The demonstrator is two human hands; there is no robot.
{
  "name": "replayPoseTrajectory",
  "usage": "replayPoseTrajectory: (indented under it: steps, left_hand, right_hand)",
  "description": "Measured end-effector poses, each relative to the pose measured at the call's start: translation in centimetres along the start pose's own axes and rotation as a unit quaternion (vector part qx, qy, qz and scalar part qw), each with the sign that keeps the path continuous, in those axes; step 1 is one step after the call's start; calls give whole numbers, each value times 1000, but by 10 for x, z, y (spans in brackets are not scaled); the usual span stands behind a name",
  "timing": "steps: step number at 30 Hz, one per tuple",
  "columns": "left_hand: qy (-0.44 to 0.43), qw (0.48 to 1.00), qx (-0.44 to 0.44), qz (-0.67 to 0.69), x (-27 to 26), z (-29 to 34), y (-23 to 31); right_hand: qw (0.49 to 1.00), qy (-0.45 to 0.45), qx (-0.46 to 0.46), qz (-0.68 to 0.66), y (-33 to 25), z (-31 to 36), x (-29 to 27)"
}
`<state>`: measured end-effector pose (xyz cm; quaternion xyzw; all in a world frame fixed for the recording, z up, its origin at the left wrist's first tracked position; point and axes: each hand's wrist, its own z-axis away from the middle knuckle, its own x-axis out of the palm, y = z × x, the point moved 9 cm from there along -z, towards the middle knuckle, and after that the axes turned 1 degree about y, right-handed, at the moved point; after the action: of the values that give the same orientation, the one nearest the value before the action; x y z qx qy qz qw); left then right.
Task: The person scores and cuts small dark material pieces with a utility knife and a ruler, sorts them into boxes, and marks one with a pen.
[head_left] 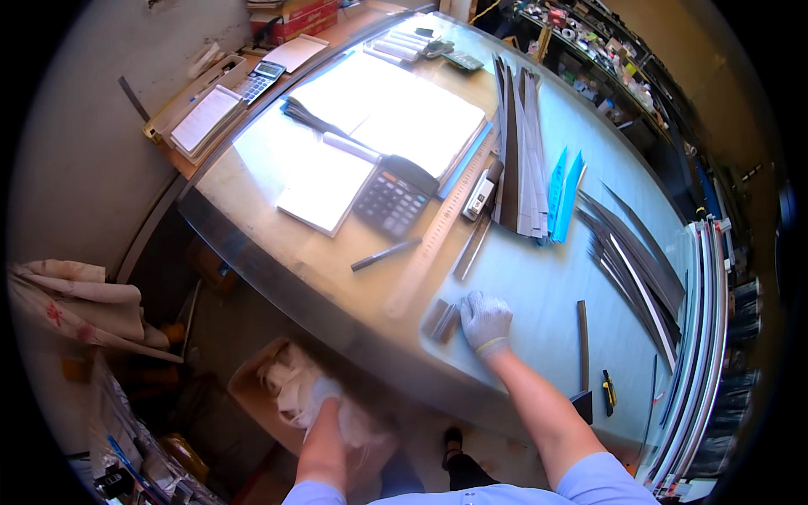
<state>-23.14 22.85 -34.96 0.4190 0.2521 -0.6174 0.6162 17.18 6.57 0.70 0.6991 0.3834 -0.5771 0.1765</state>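
Observation:
My right hand [486, 321], in a pale knitted glove, rests on the glass-topped table [539, 290] with its fingers curled closed. Whatever they may hold is hidden. Against its left side are short grey-brown strip pieces [442, 321]. Below the table's near edge, my left hand [326, 392], also gloved, reaches down to a cardboard box [252, 380] full of crumpled white material [290, 383]. Its fingers are hidden and smeared by motion. A narrow dark strip [583, 345] and a yellow-black utility knife [608, 392] lie right of my right forearm.
Ahead lie a black calculator [394, 198], a pen [385, 254], a long ruler [442, 231], a stapler [481, 195] and an open book [421, 109]. Long grey strips [520, 160], blue strips [564, 198] and dark strips [635, 261] spread rightward. Long profiles [711, 311] line the right edge.

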Motion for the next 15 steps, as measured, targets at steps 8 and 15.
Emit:
replayPoseTrajectory:
  steps: [8,15]
  left_hand:
    - [115,986,27,115,-24,-44,46]
    - [480,781,228,328,-321,132,176]
  right_hand:
    - [1000,5,-12,-7,-4,-19,8]
    - [999,41,12,-24,16,-20,4]
